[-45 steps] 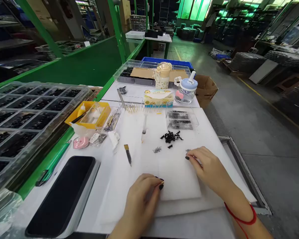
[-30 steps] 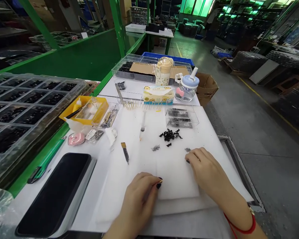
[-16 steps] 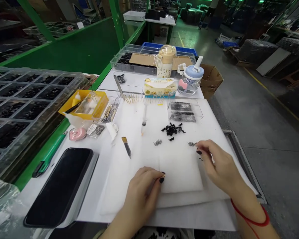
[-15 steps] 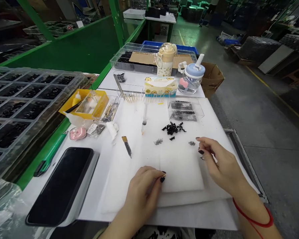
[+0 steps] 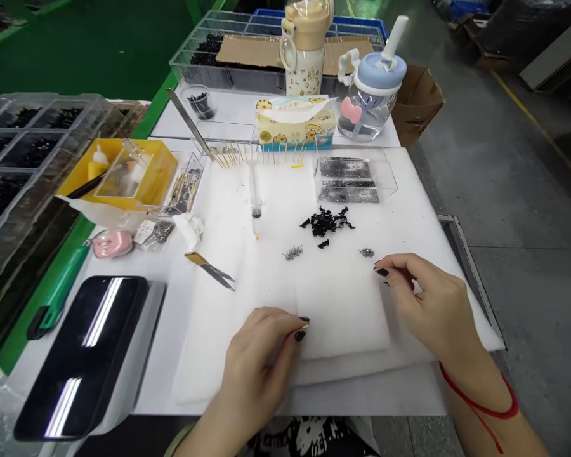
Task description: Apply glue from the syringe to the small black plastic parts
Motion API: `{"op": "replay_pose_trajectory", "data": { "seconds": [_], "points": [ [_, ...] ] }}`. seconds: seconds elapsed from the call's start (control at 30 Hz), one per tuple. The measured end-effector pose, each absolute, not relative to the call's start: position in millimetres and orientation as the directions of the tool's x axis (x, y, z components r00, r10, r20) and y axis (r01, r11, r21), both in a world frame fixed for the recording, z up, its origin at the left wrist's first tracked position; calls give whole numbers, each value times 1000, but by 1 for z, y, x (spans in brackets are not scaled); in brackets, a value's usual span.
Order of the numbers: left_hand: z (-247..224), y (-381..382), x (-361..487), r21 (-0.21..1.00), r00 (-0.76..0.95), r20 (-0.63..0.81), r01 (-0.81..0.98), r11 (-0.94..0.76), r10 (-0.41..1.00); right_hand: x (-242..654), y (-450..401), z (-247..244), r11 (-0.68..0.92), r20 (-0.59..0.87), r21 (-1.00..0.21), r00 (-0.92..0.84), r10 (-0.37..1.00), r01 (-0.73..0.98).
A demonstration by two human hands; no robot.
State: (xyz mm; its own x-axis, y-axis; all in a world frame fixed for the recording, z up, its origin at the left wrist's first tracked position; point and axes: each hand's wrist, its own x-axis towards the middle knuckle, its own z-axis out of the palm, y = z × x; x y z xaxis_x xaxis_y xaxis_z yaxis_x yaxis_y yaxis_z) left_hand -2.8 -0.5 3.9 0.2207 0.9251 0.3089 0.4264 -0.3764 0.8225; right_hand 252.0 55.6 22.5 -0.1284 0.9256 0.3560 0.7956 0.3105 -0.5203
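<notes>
The right hand (image 5: 428, 301) has come away from the small grey pile (image 5: 367, 252), leaving it uncovered just beside the fingertips; whether those fingers grasp anything, I cannot tell. The left hand (image 5: 259, 355) pinches a small pale piece (image 5: 306, 327) between thumb and forefinger, over the white foam (image 5: 342, 311)

Two hands (image 5: 257, 363) (image 5: 433, 304), two silver heaps (image 5: 294, 253) (image 5: 367, 252), one black heap (image 5: 325, 222), one syringe (image 5: 254, 187)

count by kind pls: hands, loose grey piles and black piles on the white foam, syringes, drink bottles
Hands: 2 (left hand, right hand)
Grey piles: 2 (larger grey pile, smaller grey pile)
Black pile: 1 (stray black piece beside it uncounted)
Syringe: 1
Drink bottles: 2 (cream bottle, blue-lidded bottle)
Total: 8
</notes>
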Motion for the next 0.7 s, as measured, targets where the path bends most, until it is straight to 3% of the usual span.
{"op": "replay_pose_trajectory", "data": {
  "seconds": [0.7],
  "points": [
    [6,1,-4,836,241,266,425,-348,933,252,60,17,364,369,-474,-194,909,802]
  ]
}}
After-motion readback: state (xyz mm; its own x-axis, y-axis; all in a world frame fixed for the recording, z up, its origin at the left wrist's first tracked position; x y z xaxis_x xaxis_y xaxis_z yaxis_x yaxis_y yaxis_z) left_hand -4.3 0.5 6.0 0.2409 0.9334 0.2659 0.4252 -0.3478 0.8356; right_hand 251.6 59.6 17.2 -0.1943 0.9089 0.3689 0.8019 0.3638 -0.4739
